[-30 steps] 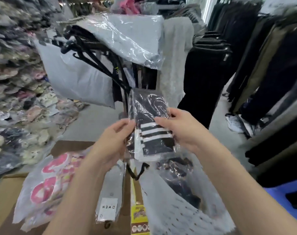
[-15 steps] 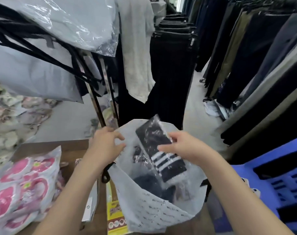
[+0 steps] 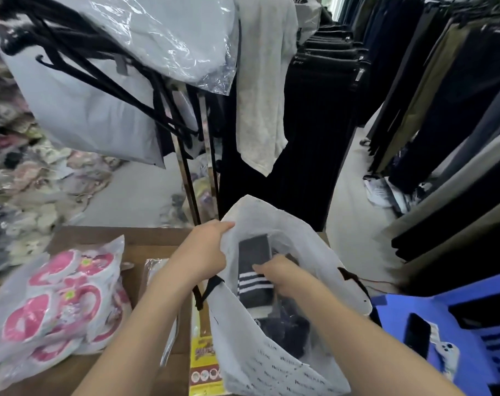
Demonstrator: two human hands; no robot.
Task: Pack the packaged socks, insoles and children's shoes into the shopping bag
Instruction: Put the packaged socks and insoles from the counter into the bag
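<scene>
A white shopping bag [image 3: 274, 364] with small printed text stands open on the brown table edge. My left hand [image 3: 204, 251] grips the bag's near rim and holds it open. My right hand [image 3: 283, 274] is inside the bag, holding a packaged pair of black socks with white stripes [image 3: 254, 278]. More dark packaged items [image 3: 286, 335] lie deeper in the bag. A clear plastic pack of pink and white children's shoes [image 3: 63, 310] rests on the table at left. A yellow insole pack [image 3: 204, 364] lies flat beside the bag, partly under it.
Another clear packet [image 3: 157, 270] lies under my left forearm. A rack of black hangers and plastic-wrapped grey garments [image 3: 100, 90] hangs ahead. Dark trousers [image 3: 443, 110] line the right aisle. A blue plastic stool [image 3: 471, 332] with a phone [image 3: 417, 335] on it stands at right.
My right hand has pushed the striped sock pack from above the bag's mouth down into the bag. My left hand has taken hold of the bag's rim.
</scene>
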